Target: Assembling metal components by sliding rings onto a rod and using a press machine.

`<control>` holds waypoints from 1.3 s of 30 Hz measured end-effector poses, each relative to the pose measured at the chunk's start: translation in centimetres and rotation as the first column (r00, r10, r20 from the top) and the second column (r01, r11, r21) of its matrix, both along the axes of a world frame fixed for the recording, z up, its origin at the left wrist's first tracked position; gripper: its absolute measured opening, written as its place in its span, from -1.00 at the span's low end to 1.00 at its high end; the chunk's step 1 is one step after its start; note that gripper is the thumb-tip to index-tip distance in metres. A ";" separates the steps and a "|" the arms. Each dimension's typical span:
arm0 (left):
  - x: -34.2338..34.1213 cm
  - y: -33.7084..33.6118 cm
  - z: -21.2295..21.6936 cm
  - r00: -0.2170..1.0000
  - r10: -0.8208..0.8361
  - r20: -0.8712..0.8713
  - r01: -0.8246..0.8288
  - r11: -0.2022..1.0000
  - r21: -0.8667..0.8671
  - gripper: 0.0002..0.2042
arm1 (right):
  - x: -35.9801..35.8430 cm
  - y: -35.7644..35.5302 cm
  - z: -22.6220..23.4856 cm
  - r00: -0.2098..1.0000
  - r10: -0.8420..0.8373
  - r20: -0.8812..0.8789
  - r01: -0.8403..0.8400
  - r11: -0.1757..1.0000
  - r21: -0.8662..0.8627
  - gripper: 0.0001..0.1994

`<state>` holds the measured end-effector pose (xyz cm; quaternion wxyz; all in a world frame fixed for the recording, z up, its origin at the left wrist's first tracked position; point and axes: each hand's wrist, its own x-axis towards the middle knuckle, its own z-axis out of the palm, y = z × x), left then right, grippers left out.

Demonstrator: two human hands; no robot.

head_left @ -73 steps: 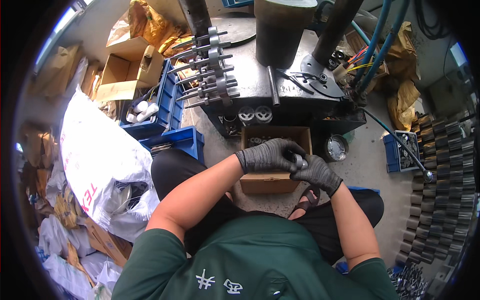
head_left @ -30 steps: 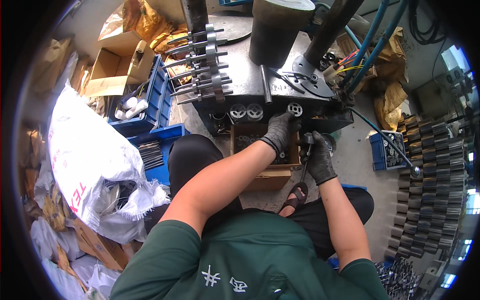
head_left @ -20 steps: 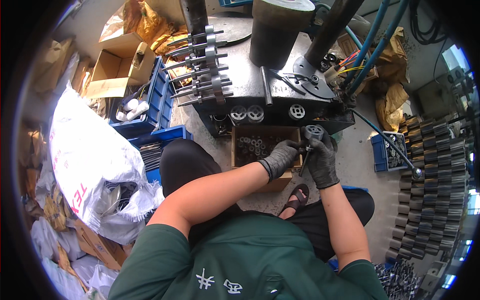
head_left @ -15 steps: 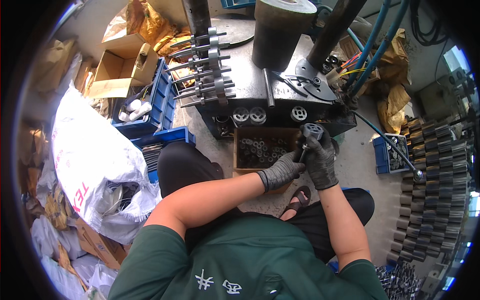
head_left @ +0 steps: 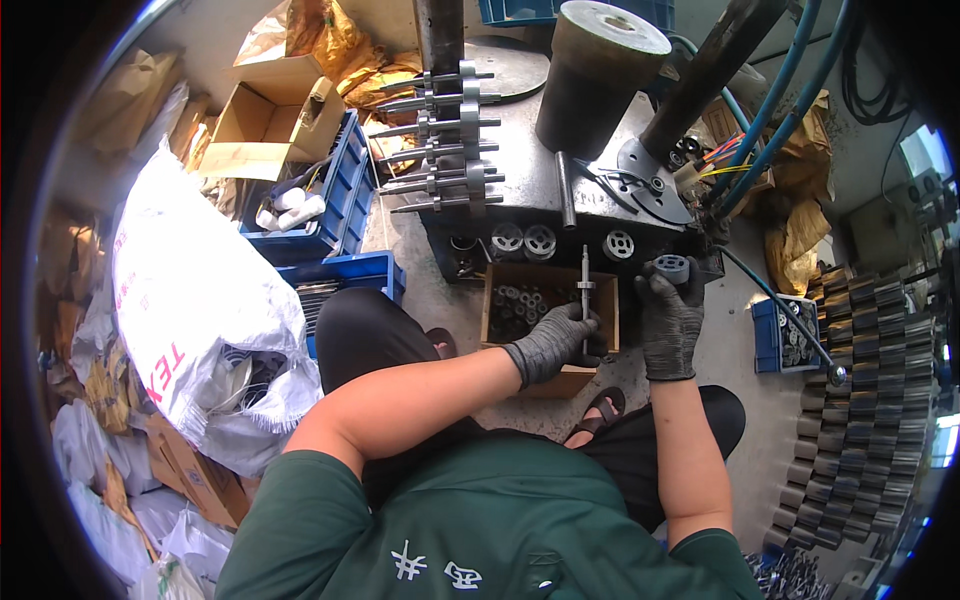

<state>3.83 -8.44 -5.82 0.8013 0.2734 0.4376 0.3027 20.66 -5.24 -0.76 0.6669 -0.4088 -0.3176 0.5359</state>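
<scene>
In a dark glove, my left hand (head_left: pixel 556 345) is closed around a slim metal shaft (head_left: pixel 586 287) that stands upright, with a collar partway along it. A cardboard box (head_left: pixel 606 312) of small metal rings lies just beyond that hand. My gloved right hand (head_left: pixel 671 325) grips a round grey metal part (head_left: pixel 670 267) with slotted openings, held up at the fingertips near the bench front. Similar slotted discs (head_left: pixel 540 241) sit along the bench's front edge, and another disc (head_left: pixel 618 245) rests to their right. The two held pieces are apart.
Shafts with collars (head_left: pixel 470 140) stand in a row on the metal bench (head_left: pixel 520 120), beside a thick cylinder (head_left: pixel 600 80). Blue bins (head_left: pixel 345 200) and a white sack (head_left: pixel 200 310) lie to the left. Stacked metal cylinders (head_left: pixel 860 400) and a small blue bin (head_left: pixel 767 335) are on the right.
My hands have moved apart. The left now holds the shaft upright over the box's side, while the right has carried the slotted part rightward. The view has shifted slightly.
</scene>
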 end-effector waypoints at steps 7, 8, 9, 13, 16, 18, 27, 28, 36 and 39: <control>-0.8 1.9 0.8 0.977 0.167 0.131 -0.162 0.986 -0.046 -0.77 | 0.5 0.7 -2.2 1.000 0.010 0.016 -0.008 0.992 -0.128 -0.38; -0.9 2.1 0.9 0.972 0.177 0.157 -0.172 0.984 -0.040 -0.76 | 0.6 0.9 -2.5 0.999 0.031 0.016 -0.029 0.995 -0.099 -0.39; -1.1 2.2 1.2 0.970 0.180 0.162 -0.176 0.984 -0.037 -0.76 | 0.6 0.9 -2.4 0.999 0.051 0.016 -0.050 0.996 -0.071 -0.40; -1.7 3.0 2.1 0.964 0.209 0.163 -0.209 0.978 -0.019 -0.73 | 0.8 0.6 -1.4 0.991 0.132 -0.013 -0.133 0.983 -0.127 -0.44; -2.8 4.3 2.0 0.965 0.205 0.161 -0.218 0.974 0.064 -0.74 | 0.7 0.4 -0.7 0.966 0.234 0.108 -0.213 0.961 -0.175 -0.57; -2.6 4.6 3.2 0.971 0.192 0.140 -0.200 0.978 0.050 -0.76 | 2.2 0.5 0.1 0.938 0.287 0.196 -0.257 0.952 -0.163 -0.58; -2.0 7.0 1.3 0.943 0.264 0.204 -0.267 0.964 -0.011 -0.76 | 0.2 7.5 15.1 0.546 0.305 0.780 -0.418 0.906 -0.062 -0.76; -1.8 7.2 1.0 0.932 0.288 0.222 -0.285 0.957 -0.043 -0.71 | -0.3 9.2 16.0 0.541 0.300 0.785 -0.419 0.906 -0.058 -0.76; -1.4 7.6 1.1 0.947 0.315 0.063 -0.321 0.934 0.156 -0.48 | -6.3 21.7 21.0 0.275 -0.208 0.939 -0.320 0.901 0.294 -0.65; -1.8 7.2 3.1 0.956 0.291 -0.021 -0.281 0.938 0.204 -0.44 | -7.6 24.4 21.4 0.107 -0.317 0.943 -0.284 0.899 0.334 -0.56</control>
